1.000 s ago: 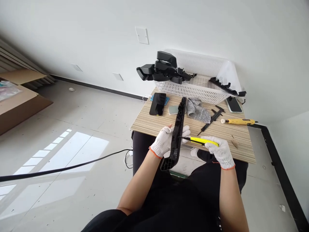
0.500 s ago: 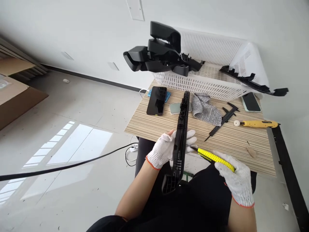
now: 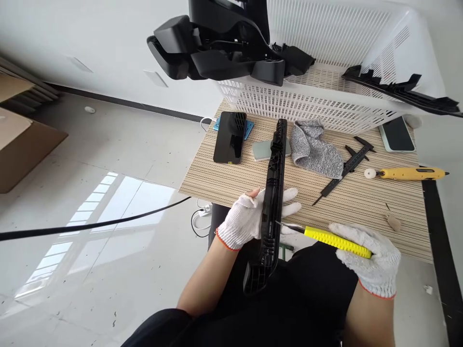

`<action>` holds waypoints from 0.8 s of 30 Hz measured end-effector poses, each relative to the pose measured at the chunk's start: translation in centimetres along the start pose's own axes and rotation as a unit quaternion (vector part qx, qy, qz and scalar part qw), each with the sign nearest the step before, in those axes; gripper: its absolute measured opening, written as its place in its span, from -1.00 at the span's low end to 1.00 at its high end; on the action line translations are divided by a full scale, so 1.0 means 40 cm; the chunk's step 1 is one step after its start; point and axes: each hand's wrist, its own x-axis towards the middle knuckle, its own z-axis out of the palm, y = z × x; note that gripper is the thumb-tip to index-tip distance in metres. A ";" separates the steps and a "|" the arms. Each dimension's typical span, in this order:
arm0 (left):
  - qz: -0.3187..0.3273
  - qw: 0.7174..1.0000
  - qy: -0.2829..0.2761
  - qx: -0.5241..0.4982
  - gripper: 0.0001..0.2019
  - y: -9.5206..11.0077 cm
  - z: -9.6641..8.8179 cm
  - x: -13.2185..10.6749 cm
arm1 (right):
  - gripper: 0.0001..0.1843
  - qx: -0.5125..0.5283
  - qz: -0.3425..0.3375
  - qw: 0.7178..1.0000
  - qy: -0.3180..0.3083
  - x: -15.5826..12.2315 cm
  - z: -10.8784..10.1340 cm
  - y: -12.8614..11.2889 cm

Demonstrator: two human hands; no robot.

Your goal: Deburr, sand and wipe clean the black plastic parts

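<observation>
My left hand (image 3: 243, 219), in a white knit glove with an orange cuff, is clenched around the long black plastic part (image 3: 273, 202). The part stands on edge: its far end rests on the desk (image 3: 231, 180) near the middle, its near end overhangs the desk's near edge above my lap. My right hand (image 3: 372, 258), gloved alike, grips the yellow utility knife (image 3: 334, 239); the blade tip meets the part's right flank just below my left fingers.

Change noted: half a second ago the blade touched the part slightly higher, by my fingertips. The contact point now sits a little further down the edge, and my right hand has drawn outward to the right. I judge a trimming stroke along the moulded edge to be under way.

Materials: the part is matt, ribbed, hard plastic with a latticed near end. The knife grip is studded. The desk top is striped wood laminate. Toward the far edge lie a glossy black phone (image 3: 230, 137), a grey knit glove (image 3: 316, 150), a black caliper (image 3: 343, 171) and a perforated white basket (image 3: 311, 103) holding more black mouldings.
</observation>
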 end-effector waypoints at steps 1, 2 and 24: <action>0.000 1.000 -0.001 -0.002 -0.52 0.000 -0.001 0.000 | -0.63 -0.006 -0.013 1.000 -0.025 0.011 -0.003 -0.001; 0.000 1.000 0.001 -0.006 -0.53 -0.001 -0.001 0.000 | -0.64 -0.012 -0.022 0.999 -0.046 0.020 -0.006 0.000; 0.014 0.999 -0.006 0.031 -0.68 -0.019 -0.016 -0.007 | -0.65 0.043 0.028 0.997 -0.060 0.030 -0.014 0.009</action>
